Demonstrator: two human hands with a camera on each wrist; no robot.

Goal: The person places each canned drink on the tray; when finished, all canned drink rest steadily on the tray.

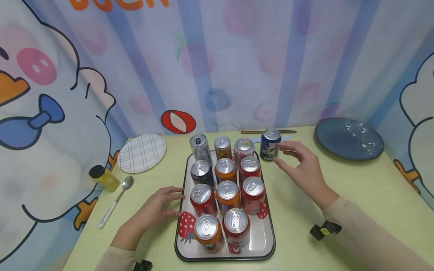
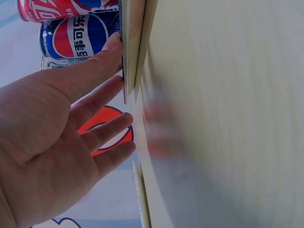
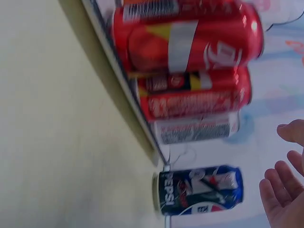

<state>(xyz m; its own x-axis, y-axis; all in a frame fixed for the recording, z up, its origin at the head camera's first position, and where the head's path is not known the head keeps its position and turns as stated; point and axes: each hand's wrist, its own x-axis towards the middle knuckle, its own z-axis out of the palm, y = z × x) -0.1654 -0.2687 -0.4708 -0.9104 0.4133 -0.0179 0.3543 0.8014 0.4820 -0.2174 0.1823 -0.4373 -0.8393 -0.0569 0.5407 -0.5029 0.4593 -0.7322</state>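
A strawberry-print tray (image 1: 259, 246) carries several drink cans, red, orange, dark blue and silver. My left hand (image 1: 154, 209) is at the tray's left rim with fingers spread, fingertips right at the edge; a blue Pepsi can (image 2: 83, 35) stands just past the thumb in the left wrist view. Beyond the tray's back right corner, a dark blue Pepsi can (image 1: 270, 146) stands upright on the table. My right hand (image 1: 301, 165) is beside that can, thumb and fingers parted. In the right wrist view a gap shows between the fingers (image 3: 285, 183) and the Pepsi can (image 3: 199, 190).
At the back right lies a dark blue plate (image 1: 349, 139). A knife (image 1: 268, 131) lies along the back edge behind the cans. On the left are a checked plate (image 1: 142, 153), a spoon (image 1: 115, 203) and a yellow jar with a black lid (image 1: 105, 177). A printed curtain hangs behind.
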